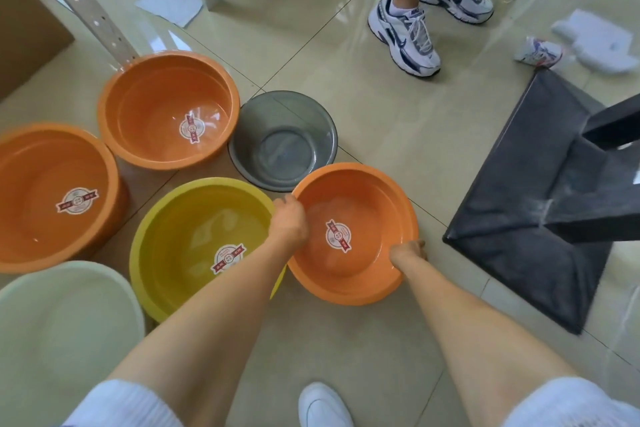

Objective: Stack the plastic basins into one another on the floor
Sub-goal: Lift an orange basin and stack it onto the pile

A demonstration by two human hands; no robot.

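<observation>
Glossy floor tiles (pixel 363 87) carry six basins; both hands (left hand (pixel 289 224), right hand (pixel 410 251)) clasp opposite rims of the small orange basin (pixel 367 274), beside the yellow basin (pixel 180 236).

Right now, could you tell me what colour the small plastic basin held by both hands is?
Orange, with a round red-and-white sticker inside the small plastic basin; head view.
</observation>
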